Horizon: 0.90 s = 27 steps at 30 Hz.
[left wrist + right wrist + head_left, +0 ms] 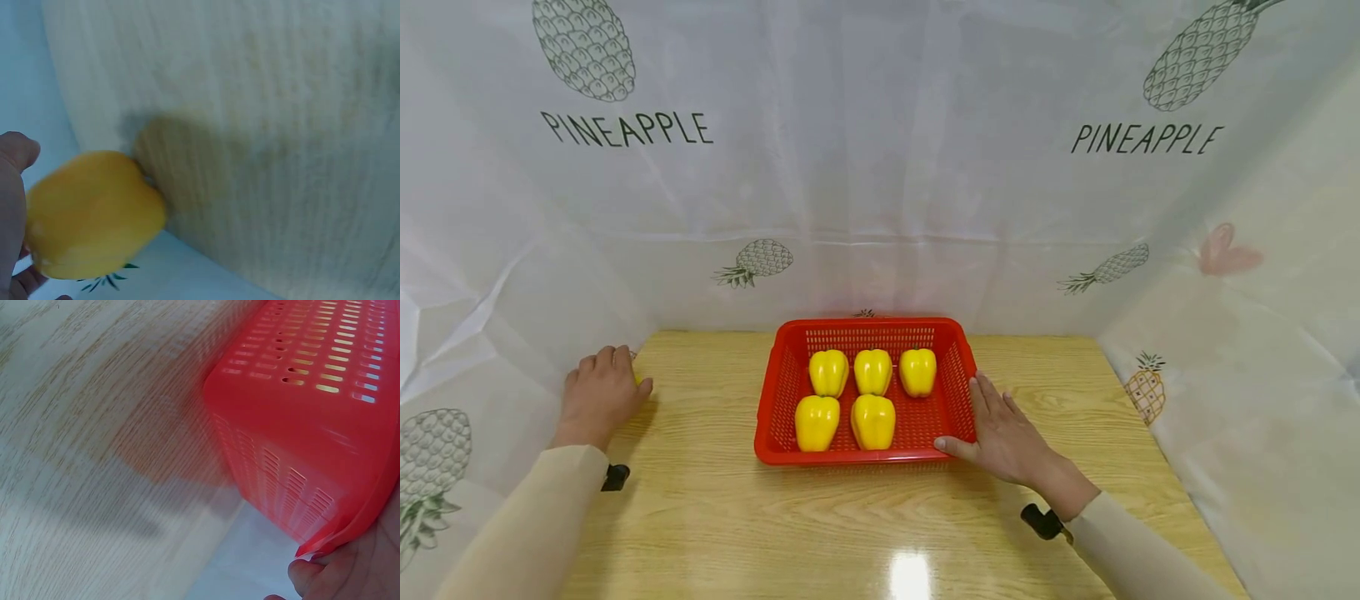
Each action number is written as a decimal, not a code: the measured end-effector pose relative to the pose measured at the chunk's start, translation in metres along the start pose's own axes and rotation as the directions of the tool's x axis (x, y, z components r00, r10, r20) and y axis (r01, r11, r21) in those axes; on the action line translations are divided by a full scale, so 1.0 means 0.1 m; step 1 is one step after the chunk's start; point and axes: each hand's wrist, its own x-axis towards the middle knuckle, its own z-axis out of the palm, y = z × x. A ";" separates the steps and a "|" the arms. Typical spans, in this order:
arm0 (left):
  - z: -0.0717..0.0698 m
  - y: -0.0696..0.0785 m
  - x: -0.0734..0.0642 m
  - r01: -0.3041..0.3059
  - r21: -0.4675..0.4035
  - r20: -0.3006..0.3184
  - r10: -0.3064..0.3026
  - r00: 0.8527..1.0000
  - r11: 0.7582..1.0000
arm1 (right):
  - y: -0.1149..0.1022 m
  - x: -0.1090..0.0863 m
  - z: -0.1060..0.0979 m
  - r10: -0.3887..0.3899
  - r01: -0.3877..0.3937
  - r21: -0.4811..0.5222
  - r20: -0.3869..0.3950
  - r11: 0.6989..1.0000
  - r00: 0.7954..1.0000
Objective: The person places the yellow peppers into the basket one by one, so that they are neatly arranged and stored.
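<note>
At the far left of the table, my left hand [597, 393] holds a yellow bell pepper [94, 215] between thumb and fingers. Most of that pepper is hidden under the hand in the head view. My right hand [1009, 433] rests with straight fingers along the right rim of a red plastic basket [865, 457], its thumb lying over the front right corner. Inside the basket, several yellow bell peppers [873, 422] stand in two rows, the back row longer than the front one. The right wrist view shows the palm against the basket's rim.
A wooden table [715, 517] carries the basket near its back edge. White sheeting printed with pineapples [880, 167] encloses the table at the back and both sides. Black straps or mounts sit at both wrists.
</note>
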 end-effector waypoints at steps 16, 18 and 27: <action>0.17 0.09 -0.12 0.034 -0.038 0.030 -0.033 0.999 0.999 | -0.01 -0.01 -0.02 -0.017 0.017 -0.004 -0.017 1.000 1.000; 0.18 0.13 -0.15 0.026 -0.038 0.015 -0.025 1.000 0.999 | -0.01 -0.01 -0.02 -0.015 0.015 -0.003 -0.016 1.000 1.000; 0.31 0.32 -0.31 -0.078 -0.018 -0.235 0.072 0.969 0.997 | -0.02 -0.01 -0.02 -0.014 0.014 0.004 -0.019 1.000 1.000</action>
